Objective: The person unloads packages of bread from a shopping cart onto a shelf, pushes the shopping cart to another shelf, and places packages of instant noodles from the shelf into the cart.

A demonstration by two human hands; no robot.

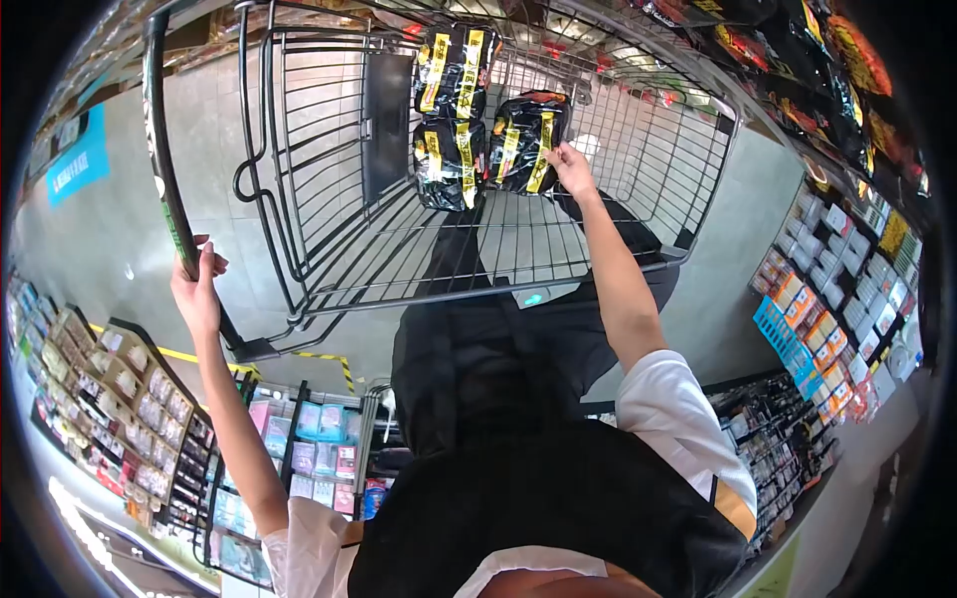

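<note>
The shopping cart [387, 149] stands crosswise in front of the person, its wire basket open at the top and its long handle [164, 149] on the person's left side. Inside, a row of black packs [454, 80] with yellow bands runs toward the far side, glossy wrappers close together. A single pack [518, 149] of the same kind lies just right of the row's nearer end. The left hand [196, 289] is curled round the near part of the handle; a firm hold there should check the cart from rolling while the other reaches in. The right hand [576, 169] has its fingers bunched together at the single pack's right edge; whether they pinch the wrapper or merely rest against it, I cannot tell. The single pack thus lies left of those fingertips, in contact or nearly so. Slick film probably slips or tears when tugged, so supporting the pack's body would serve better than fingertips alone.
</note>
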